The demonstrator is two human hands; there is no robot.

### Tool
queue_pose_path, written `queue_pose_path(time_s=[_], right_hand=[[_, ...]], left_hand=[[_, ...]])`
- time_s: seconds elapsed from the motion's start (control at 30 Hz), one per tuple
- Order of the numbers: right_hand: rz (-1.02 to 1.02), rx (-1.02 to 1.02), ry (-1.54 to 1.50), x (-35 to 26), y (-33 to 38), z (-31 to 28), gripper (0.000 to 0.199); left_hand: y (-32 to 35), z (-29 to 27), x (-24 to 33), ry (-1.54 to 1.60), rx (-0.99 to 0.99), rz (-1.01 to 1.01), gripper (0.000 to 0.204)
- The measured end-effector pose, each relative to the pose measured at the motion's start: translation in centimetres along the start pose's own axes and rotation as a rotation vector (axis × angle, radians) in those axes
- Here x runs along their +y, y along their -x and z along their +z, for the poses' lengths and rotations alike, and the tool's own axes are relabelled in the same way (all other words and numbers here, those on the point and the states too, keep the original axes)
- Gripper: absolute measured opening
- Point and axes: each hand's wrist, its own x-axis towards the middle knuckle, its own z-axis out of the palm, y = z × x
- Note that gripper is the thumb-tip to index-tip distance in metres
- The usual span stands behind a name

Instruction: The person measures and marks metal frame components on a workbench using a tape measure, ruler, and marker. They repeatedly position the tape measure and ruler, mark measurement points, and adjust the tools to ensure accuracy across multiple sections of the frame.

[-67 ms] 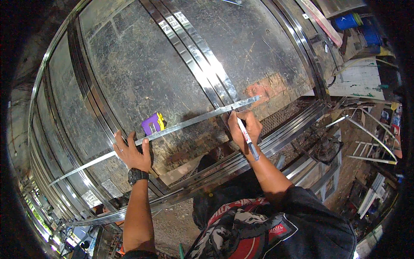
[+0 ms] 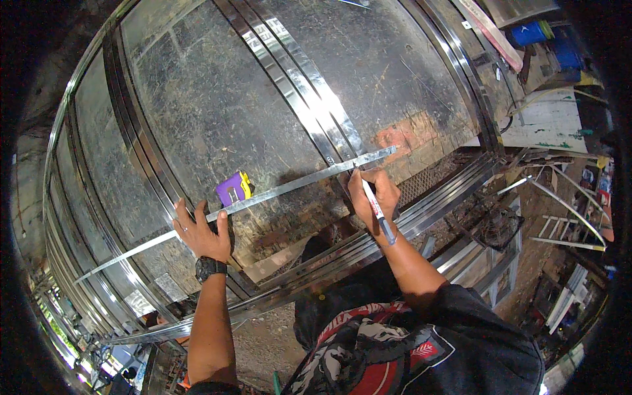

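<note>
Progress: marking under way; no drawn line discernible.
Left hand: fingers spread flat, pinning the metal strip to the sheet-metal surface.
Right hand: closed on a marker pen, tip at the strip's edge.
Strip: long, thin, bright steel, lying diagonally.
Sheet: scuffed, reflective, ribbed.
Tape measure: purple-yellow, just beyond the strip.

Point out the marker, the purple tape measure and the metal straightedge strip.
marker (image 2: pixel 377 210), head view, white barrel.
purple tape measure (image 2: pixel 232 189), head view, purple case face.
metal straightedge strip (image 2: pixel 289 189), head view, mid-length between the hands.
</note>
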Motion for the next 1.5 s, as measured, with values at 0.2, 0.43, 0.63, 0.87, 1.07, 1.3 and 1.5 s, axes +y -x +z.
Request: queue_pose_path(time_s=[0.2,0.43,0.63,0.87,1.07,1.3,1.5], right_hand=[[-0.024,-0.013,0.004,0.42,-0.12,0.17,0.021],[0.005,-0.024,-0.033,0.13,-0.63,0.32,0.022],[-0.005,-0.035,-0.036,0.4,-0.46,0.39,0.023],[-0.026,-0.031,-0.048,0.53,-0.48,0.58,0.023],[-0.025,-0.032,-0.042,0.82,-0.29,0.59,0.026],[-0.031,-0.044,-0.011,0.76,-0.32,0.42,0.026],[-0.029,-0.047,-0.024,0.66,-0.35,0.34,0.026]], left_hand=[[-0.18,0.26,0.0,0.005,0.012,-0.003,0.056],[-0.44,0.6,0.02,-0.011,0.011,-0.012,0.055],[-0.48,0.54,0.1,-0.012,0.003,-0.016,0.054],[-0.44,0.54,0.11,-0.004,-0.001,-0.02,0.055],[-0.44,0.58,0.06,-0.003,0.005,-0.013,0.056],[-0.47,0.53,0.28,-0.007,0.011,-0.02,0.056],[-0.53,0.42,0.28,-0.007,0.01,-0.018,0.056]])
